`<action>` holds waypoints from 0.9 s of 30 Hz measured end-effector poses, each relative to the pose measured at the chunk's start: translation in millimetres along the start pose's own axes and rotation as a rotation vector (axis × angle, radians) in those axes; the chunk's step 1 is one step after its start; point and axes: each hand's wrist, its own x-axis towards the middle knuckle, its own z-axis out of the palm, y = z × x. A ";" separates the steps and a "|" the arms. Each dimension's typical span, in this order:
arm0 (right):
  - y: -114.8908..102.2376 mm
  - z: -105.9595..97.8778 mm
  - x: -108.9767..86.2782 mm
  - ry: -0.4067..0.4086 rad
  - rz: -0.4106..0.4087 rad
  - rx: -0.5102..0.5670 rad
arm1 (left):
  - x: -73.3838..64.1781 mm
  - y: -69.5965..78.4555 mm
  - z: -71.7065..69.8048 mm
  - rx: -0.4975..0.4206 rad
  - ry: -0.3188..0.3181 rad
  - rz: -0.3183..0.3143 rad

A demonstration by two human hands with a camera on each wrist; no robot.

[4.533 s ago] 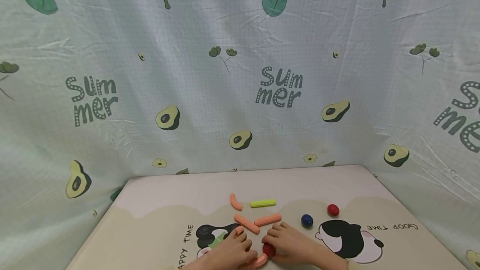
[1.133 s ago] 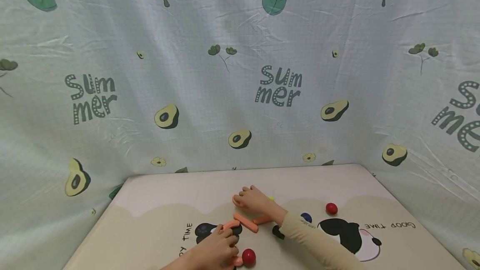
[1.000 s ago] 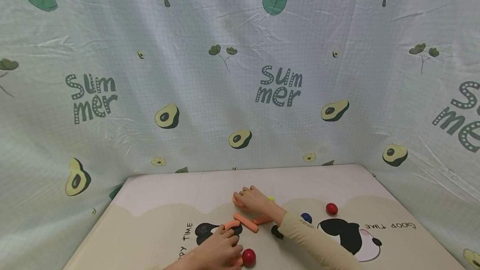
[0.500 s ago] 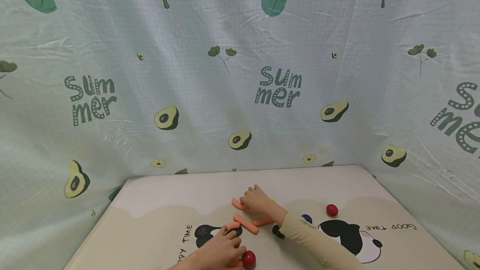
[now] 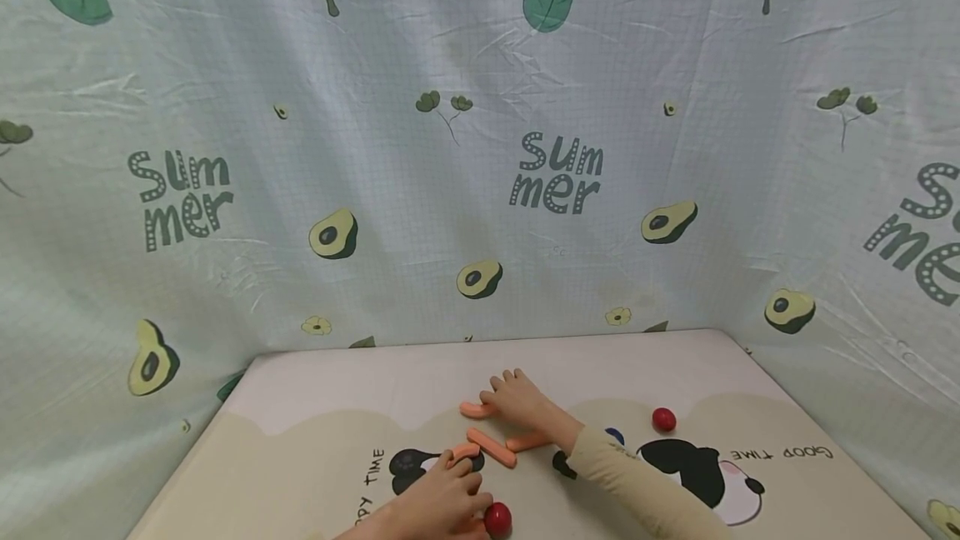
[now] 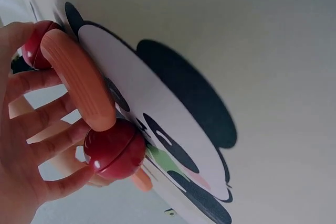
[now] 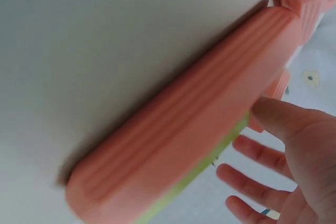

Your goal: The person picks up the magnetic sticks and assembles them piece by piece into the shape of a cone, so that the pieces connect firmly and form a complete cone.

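In the head view my left hand [image 5: 438,502] lies at the near edge, beside a red ball [image 5: 498,518] and a curved orange stick [image 5: 463,450]. The left wrist view shows its thumb on a second red ball [image 6: 38,45] and its fingers around a ribbed, curved orange stick [image 6: 81,80]; the little finger touches the other red ball. Farther out, my right hand [image 5: 517,398] pinches one end of another curved orange stick [image 5: 476,411]. A straight orange stick [image 7: 189,114] fills the right wrist view, with a yellow-green stick [image 7: 197,174] partly hidden behind it.
Two straight orange sticks lie between the hands, one slanted [image 5: 491,448], the other [image 5: 525,441] partly under the right forearm. A blue ball [image 5: 616,435], half covered by the sleeve [image 5: 637,482], and a red ball [image 5: 663,419] sit to the right. A printed curtain hangs behind the table.
The right hand left the near red ball, reached to the far curved orange stick and turned it from upright to nearly crosswise. The near red ball shifted left. Lately the left hand hardly moved.
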 end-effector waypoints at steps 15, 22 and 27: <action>17.9 -4.4 -26.7 0.083 -0.096 0.154 | 11.5 8.9 3.5 0.018 -0.141 -0.055; 18.8 -4.9 -41.7 0.211 -0.135 0.177 | 9.2 8.4 0.1 -0.011 -0.157 -0.063; 15.7 -7.6 -54.7 0.295 -0.173 0.172 | 0.7 6.0 -0.8 0.013 -0.092 -0.052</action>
